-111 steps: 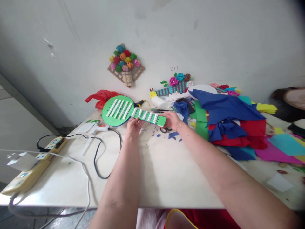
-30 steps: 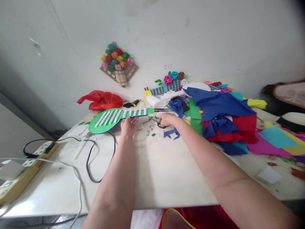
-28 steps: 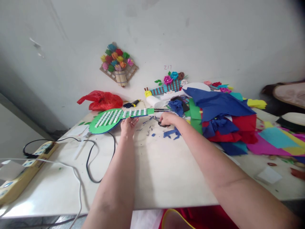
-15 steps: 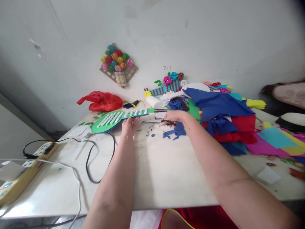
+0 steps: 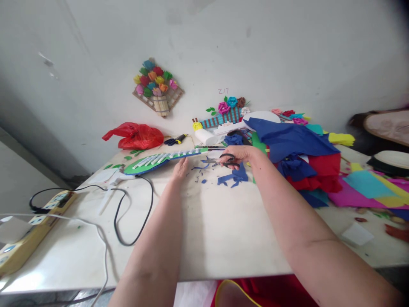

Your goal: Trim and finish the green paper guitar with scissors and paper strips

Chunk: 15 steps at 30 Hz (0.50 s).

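Note:
A green racket-shaped craft board (image 5: 150,163) with rows of white pieces and a blue edge is tilted above the table. My left hand (image 5: 181,167) grips it from beneath at the neck, its fingers partly hidden by the board. Thin dark sticks (image 5: 214,148) stick out of the neck's right end and reach toward my right hand (image 5: 239,153). My right hand is closed round black-handled scissors (image 5: 229,161), whose blades point left below the sticks. Under the scissors lie blue paper scraps (image 5: 238,175) and small blue snippets.
A red plastic bag (image 5: 134,135) and yellow-black pliers (image 5: 176,140) lie at the back left. Blue paper (image 5: 287,138) covers a pile of coloured sheets to the right. A power strip (image 5: 53,209) with cables occupies the left side. Paper flowers (image 5: 228,105) stand against the wall.
My left hand has turned and shifted right, so the board now appears more edge-on. My right hand has rotated slightly, showing more of the scissors' handles.

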Each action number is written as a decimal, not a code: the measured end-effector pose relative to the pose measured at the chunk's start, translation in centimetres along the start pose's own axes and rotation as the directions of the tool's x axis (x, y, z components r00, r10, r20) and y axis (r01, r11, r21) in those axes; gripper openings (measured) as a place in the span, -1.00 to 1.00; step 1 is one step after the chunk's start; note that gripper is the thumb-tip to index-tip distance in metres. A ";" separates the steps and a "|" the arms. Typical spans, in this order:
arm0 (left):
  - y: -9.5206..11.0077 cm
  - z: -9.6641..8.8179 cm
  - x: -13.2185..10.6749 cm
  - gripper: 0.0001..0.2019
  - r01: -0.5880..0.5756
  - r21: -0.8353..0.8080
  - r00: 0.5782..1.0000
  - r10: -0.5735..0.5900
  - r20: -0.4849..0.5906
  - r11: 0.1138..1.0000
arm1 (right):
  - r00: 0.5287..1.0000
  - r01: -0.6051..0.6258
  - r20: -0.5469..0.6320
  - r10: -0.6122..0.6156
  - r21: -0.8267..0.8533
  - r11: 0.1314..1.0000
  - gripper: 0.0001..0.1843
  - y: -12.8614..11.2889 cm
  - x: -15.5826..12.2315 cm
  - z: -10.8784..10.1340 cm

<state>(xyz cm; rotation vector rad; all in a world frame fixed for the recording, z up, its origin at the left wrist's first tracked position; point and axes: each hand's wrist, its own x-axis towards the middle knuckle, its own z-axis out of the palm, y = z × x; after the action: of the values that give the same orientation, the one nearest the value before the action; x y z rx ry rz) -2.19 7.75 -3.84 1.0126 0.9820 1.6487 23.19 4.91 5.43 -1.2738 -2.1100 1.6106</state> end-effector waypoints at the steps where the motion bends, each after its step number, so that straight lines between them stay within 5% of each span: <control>1: -0.2 0.2 -0.1 -0.81 0.022 0.080 1.000 -0.022 0.001 0.997 | 1.000 0.004 0.013 -0.004 0.011 1.000 -0.60 0.0 -0.1 0.0; 2: -0.5 0.5 -0.2 -0.83 0.026 0.280 0.999 -0.034 0.022 0.960 | 1.000 0.007 0.026 -0.007 0.021 1.000 -0.60 -0.1 -0.2 0.0; 5: -1.4 1.9 -0.6 -0.84 -0.041 0.444 0.991 -0.020 0.132 0.895 | 0.998 0.020 0.051 -0.022 0.037 0.999 -0.61 0.0 -0.3 0.0; 11: -2.6 6.0 -2.6 -0.88 -0.091 0.486 0.974 -0.024 0.226 0.869 | 0.995 0.073 0.062 -0.077 0.070 0.995 -0.58 1.0 0.2 -0.6; 13: -2.4 7.1 -3.4 -0.90 -0.120 0.501 0.944 -0.058 0.324 0.857 | 0.992 0.107 0.054 -0.113 0.105 0.989 -0.57 1.4 0.2 -0.8; 15: -2.1 7.7 -4.2 -0.97 -0.060 0.469 0.866 -0.188 0.463 0.881 | 0.989 0.133 0.043 -0.140 0.131 0.982 -0.58 1.6 0.2 -1.0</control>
<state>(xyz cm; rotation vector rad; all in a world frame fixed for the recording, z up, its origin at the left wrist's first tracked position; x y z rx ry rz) 6.56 5.41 -3.90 1.6159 1.0597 1.0082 24.48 5.81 4.38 -1.0354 -2.0379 1.7053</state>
